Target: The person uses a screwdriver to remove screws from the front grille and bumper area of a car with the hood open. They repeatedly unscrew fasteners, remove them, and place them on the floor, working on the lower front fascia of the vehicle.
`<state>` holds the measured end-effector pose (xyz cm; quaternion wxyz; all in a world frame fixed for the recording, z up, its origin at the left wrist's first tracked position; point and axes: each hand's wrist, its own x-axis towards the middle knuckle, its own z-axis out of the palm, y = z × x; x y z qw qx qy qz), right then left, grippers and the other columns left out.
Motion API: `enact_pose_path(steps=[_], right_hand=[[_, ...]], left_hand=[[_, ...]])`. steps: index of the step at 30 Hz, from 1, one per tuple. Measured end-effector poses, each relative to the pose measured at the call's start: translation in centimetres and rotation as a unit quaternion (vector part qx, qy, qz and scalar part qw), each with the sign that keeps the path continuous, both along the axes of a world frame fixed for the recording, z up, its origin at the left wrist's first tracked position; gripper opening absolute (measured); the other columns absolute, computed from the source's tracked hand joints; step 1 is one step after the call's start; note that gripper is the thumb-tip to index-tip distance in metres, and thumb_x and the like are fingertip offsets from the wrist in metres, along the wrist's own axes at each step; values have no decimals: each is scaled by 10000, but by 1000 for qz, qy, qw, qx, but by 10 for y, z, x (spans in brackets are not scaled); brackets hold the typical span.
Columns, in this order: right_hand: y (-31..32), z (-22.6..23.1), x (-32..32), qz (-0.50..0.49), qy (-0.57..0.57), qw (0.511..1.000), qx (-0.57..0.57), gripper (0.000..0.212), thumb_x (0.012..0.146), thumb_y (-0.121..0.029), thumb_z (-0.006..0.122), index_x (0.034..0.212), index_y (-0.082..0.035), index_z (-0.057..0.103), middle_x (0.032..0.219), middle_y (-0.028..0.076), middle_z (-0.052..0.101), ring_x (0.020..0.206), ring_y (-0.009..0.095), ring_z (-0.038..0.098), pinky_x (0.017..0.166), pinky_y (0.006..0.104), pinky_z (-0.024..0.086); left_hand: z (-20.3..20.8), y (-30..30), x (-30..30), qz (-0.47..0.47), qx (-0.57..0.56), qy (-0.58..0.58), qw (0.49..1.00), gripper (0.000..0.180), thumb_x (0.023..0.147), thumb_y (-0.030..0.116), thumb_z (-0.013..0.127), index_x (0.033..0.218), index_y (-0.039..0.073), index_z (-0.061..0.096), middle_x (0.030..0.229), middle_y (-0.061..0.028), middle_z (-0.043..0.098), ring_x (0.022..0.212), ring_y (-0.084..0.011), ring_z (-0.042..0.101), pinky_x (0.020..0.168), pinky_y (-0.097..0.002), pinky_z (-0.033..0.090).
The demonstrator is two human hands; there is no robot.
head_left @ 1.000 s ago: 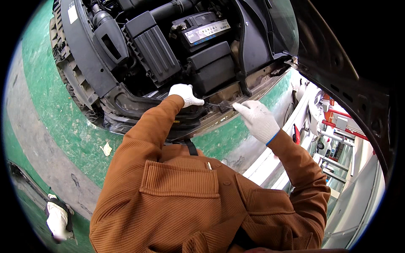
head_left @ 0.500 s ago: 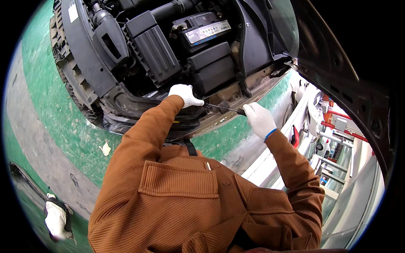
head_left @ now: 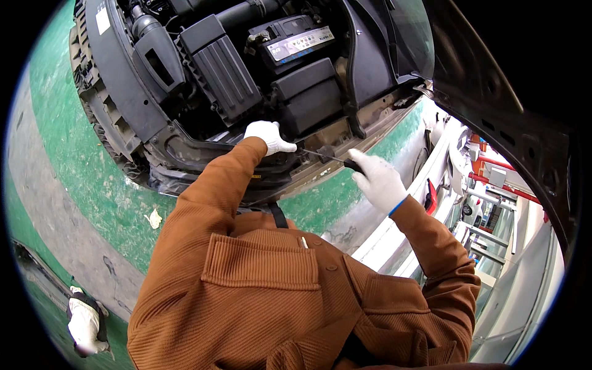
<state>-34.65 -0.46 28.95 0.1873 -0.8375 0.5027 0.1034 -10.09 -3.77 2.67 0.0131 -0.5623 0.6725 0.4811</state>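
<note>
My right hand [head_left: 377, 179], in a white knitted glove, is closed round the black handle of a screwdriver [head_left: 350, 165]. Its thin metal shaft points left, toward the fender edge [head_left: 333, 137] beside the headlamp area. My left hand [head_left: 266, 137], gloved too, lies on the front corner of the engine bay. Its fingers are closed, with the thumb side reaching close to the screwdriver's tip; what they grip is hidden. Just beyond both hands sit a black box cover [head_left: 311, 98], the ribbed air filter housing [head_left: 228, 80] and the car battery [head_left: 299, 46].
The raised hood [head_left: 512, 80] arches over the right side. The bumper frame [head_left: 102, 105] is exposed at the left. Green and grey floor [head_left: 92, 203] lies beside the car. A red and white car part [head_left: 430, 198] stands right of my arm. A blurred white-and-black figure [head_left: 85, 320] is at lower left.
My right hand has turned on the screwdriver's handle and shifted slightly right and down, its fingers in a different position. My left hand stays in place on the corner.
</note>
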Motion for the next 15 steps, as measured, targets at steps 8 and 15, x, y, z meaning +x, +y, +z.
enact_pose_path(steps=[8, 15], right_hand=[[-11, 2, -7, -108, 27, 983, 146, 398, 940, -113, 681, 1330, -66, 619, 1051, 170, 645, 942, 377, 662, 867, 480, 543], [-8, -24, -26, 174, 54, 981, -68, 353, 958, -155, 670, 1295, -59, 633, 1006, 167, 650, 903, 365, 656, 837, 467, 544]], left_hand=[[-16, 1, -5, 11, -31, -7, 999, 1023, 746, 839, 681, 1281, -33, 696, 1157, -220, 762, 1052, -360, 742, 906, -439, 573], [-14, 2, -5, 7, -32, 0, 999, 1045, 744, 837, 681, 1304, -46, 681, 1184, -231, 752, 1076, -367, 732, 929, -430, 566]])
